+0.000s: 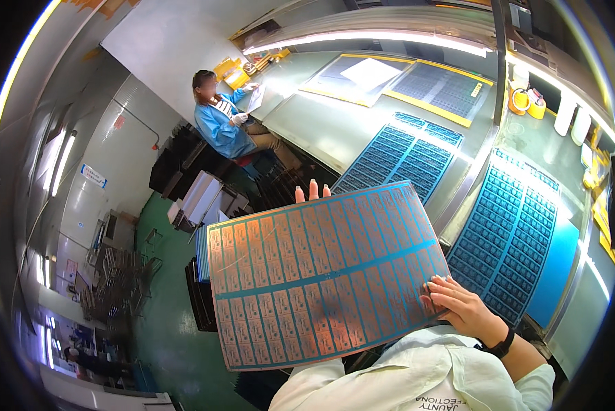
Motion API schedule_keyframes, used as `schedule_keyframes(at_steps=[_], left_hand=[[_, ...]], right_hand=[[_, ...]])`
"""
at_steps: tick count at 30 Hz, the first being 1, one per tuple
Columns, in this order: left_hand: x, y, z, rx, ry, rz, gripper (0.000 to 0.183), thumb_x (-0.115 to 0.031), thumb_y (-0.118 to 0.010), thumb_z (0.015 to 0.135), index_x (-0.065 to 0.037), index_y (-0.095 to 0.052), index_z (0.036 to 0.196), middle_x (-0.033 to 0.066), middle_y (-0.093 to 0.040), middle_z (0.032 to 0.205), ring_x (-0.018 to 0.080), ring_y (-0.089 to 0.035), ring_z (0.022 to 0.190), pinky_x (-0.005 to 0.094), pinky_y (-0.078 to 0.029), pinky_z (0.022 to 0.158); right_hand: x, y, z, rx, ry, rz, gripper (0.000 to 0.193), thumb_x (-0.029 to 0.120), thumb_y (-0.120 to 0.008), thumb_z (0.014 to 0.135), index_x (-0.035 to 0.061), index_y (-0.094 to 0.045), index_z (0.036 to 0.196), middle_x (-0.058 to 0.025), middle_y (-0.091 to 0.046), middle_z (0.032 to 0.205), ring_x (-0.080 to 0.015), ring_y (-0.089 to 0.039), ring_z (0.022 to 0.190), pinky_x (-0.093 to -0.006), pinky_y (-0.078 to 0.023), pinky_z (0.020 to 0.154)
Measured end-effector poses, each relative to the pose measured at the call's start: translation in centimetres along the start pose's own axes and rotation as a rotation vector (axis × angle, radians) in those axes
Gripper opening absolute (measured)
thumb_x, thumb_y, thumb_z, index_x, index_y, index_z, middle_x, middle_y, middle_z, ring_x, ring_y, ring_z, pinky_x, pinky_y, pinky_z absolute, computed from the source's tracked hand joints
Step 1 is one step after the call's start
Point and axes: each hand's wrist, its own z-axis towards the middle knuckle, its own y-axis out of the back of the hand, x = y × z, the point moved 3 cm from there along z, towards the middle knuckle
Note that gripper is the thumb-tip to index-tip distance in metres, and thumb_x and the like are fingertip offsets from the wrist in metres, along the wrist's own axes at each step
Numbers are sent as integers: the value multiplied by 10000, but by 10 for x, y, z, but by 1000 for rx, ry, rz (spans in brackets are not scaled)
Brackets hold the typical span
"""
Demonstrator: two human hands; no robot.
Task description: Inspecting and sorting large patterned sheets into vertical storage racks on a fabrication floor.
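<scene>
A green floor (177, 342) is observed at left, bordered by a pale wall (109, 144) on which a small white sign (93, 176) is mounted. A long pale workbench (307, 130) is lit from above by a fluorescent tube (369, 36); glare is reflected off its top.

The broad copper-and-blue panel (328, 274) fills the middle of the frame, blocking any straight reach between the left hand (313, 192) and the right hand (460, 306). Above it, I see room over the bare desk (307, 130), up to the seated co-worker (220, 130). Farther right, an upright post (500, 61) obstructs sideways passage; lower left, open green floor (174, 342).
</scene>
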Motion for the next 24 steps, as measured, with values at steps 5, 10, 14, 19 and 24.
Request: schedule_keyframes(at_steps=[5,10,14,19,24], left_hand=[[-5,0,0,-146,-13,175,571,-524,-300,935,-181,-290,1391,69,-356,1362,220,-336,1259,465,-278,1071],[-8,-1,4,-270,21,313,547,-516,-311,942,-162,-369,1356,88,-475,1276,212,-444,1184,445,-336,1039],[-33,3,12,-237,224,462,570,-532,-316,937,-131,-422,1329,97,-571,1174,204,-537,1082,415,-388,984],[-78,33,38,-312,414,888,756,-639,-233,896,-63,-344,1374,79,-499,1280,185,-480,1142,417,-331,963],[-114,49,13,-529,463,996,778,-704,-260,854,-117,-404,1343,56,-503,1292,169,-451,1184,387,-300,1000]], right_hand=[[-1,1,0,-3,7,10,485,-43,-587,769,74,-520,1235,-103,-493,1315,-273,-419,1262,-440,-314,1070],[3,5,-1,-5,13,-64,475,-47,-584,777,63,-521,1234,-113,-504,1301,-280,-430,1252,-443,-319,1064],[7,11,25,-140,-38,139,420,-47,-553,808,25,-523,1221,-147,-543,1240,-314,-495,1175,-383,-366,1021],[-29,2,24,-133,-549,361,328,6,-520,878,-8,-527,1206,-118,-629,1059,-233,-588,900,-249,-442,805],[-57,-41,30,-319,-562,1434,367,88,-487,935,42,-457,1299,-28,-552,1185,-106,-539,1026,-258,-468,839]])
